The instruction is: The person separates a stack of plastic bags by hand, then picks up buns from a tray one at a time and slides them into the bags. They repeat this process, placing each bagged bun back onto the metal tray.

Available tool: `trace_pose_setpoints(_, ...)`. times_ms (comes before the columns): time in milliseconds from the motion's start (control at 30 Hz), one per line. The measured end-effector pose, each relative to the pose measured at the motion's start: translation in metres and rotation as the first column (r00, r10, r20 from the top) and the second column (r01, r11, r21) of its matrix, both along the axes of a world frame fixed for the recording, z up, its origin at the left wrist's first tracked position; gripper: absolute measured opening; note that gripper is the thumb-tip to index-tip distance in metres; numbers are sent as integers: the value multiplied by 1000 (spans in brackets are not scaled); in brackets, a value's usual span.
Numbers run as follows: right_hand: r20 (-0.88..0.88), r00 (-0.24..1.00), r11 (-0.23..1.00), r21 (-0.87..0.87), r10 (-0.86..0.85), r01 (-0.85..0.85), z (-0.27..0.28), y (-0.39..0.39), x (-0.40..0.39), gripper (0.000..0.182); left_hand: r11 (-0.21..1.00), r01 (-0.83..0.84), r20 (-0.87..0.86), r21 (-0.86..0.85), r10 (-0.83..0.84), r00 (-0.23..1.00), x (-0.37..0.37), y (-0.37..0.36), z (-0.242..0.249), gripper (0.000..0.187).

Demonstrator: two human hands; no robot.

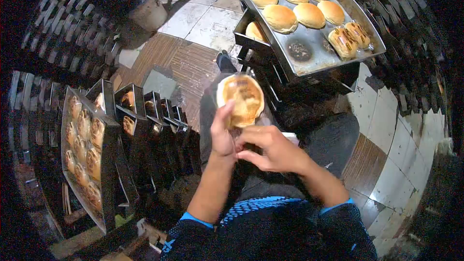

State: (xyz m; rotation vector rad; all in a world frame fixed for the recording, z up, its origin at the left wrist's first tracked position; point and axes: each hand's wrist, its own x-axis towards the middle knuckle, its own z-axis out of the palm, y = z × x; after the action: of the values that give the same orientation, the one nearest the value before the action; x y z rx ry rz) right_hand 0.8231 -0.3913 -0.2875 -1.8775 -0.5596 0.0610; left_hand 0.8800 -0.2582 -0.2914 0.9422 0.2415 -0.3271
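A round bun (241,97) in a clear plastic bag is held up over my lap. My left hand (221,133) grips the bag just under the bun, thumb up against its lower edge. My right hand (270,149) pinches the bag's loose end right beside the left hand, fingers closed on the plastic. Both forearms come up from blue-trimmed dark sleeves at the bottom.
A metal tray (309,58) at the upper right holds several round buns (280,18) and two glazed rolls (350,38); another bun tin sits beneath it. At the left, a tray (72,179) with several pastries leans beside a row of dark loaf tins (140,106). Tiled floor lies around.
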Motion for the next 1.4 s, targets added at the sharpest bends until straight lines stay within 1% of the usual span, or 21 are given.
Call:
trace_pose_setpoints(33, 25, 1000, 999, 28, 17, -18, 4, 1, -4, 12, 994, 49, -73, 95, -43, 996, -2, -2, 6, 46)
trace_pose_setpoints(100, 85, 995, 994, 84, 61, -68, 25, 1, -12, 10, 967, 22, -63, -255, -40, 997, 13, 7, -5, 46)
trace_pose_setpoints(167, 25, 808, 746, 370, 588, -554, 43, -15, -15, 9, 912, -2, -101, -410, -43, 994, 28, 28, -16, 56)
trace_pose_setpoints(233, -67, 667, 591, 536, 742, -603, 29, -32, -10, 12, 871, 118, -6, -477, -138, 990, 30, 45, -23, 59)
trace_pose_setpoints(267, -187, 911, 913, 259, 368, -316, 15, -31, -7, 15, 867, 82, -105, -491, -153, 983, 28, 46, -21, 60)
trace_pose_setpoints(300, -163, 982, 995, -57, -92, 83, -3, -27, -6, 18, 899, 84, -127, -429, -152, 980, 23, 40, -18, 61)
trace_pose_setpoints(333, 171, 841, 845, -71, -514, 531, -22, -14, -4, 21, 927, 91, -145, -365, -153, 977, 14, 30, -14, 61)
trace_pose_setpoints(367, 291, 753, 788, 5, -590, 616, -16, -12, 0, 20, 950, 101, -162, -297, -154, 975, 6, 24, -13, 62)
trace_pose_setpoints(433, 476, 731, 856, 97, -488, 508, -14, -15, -2, 21, 700, 248, -66, -670, -389, 919, -24, 25, -31, 60)
trace_pose_setpoints(467, 509, 679, 838, 186, -528, 513, -8, -11, -3, 20, 902, 202, -215, -381, -299, 930, -39, 16, -29, 58)
trace_pose_setpoints(533, 254, 675, 720, 295, -693, 628, -8, -2, -8, 10, 985, 89, -113, 150, -73, 991, -54, 14, -32, 52)
trace_pose_setpoints(633, -181, 663, 567, 387, -727, 727, -16, 9, -9, 6, 797, -356, 567, 488, 21, 824, -52, 24, -60, 39)
trace_pose_setpoints(700, -233, 700, 609, 359, -675, 707, -19, 10, -7, 9, 650, -407, 631, 641, -144, 763, -43, 48, -55, 23)
trace_pose_setpoints(767, -105, 789, 757, 232, -605, 611, 10, 1, -4, 9, 516, -606, 766, 606, -173, 619, -27, 60, -27, 12)
trace_pose_setpoints(833, 365, 763, 832, 58, -533, 552, 31, -7, 6, 16, 500, -754, 903, 426, -181, 390, -19, 82, -24, 11)
trace_pose_setpoints(900, 443, 697, 824, 253, -565, 507, -17, 1, 13, 15, 433, -791, 896, 432, -301, 325, -6, 98, -37, 6)
trace_pose_setpoints(967, 124, 774, 779, 205, -621, 593, -65, 19, 47, 8, 329, -730, 796, 600, -335, 504, 9, 100, -68, 11)
trace_pose_setpoints(1133, 178, 792, 811, 169, -583, 559, -81, 27, 37, 13, 375, -707, 798, 599, -211, 564, -5, 109, -97, 19)
trace_pose_setpoints(1233, 455, 714, 814, 46, -533, 579, -101, 17, 50, 13, 385, -708, 800, 592, -173, 575, 0, 103, -109, 15)
trace_pose_setpoints(1300, 463, 710, 835, 137, -530, 533, -92, 36, 77, 9, 422, -749, 856, 510, -169, 488, 22, 86, -105, 7)
trace_pose_setpoints(1400, 287, 658, 714, 175, -696, 678, -77, 45, 116, 11, 302, -750, 795, 589, -53, 604, 48, 80, -103, 12)
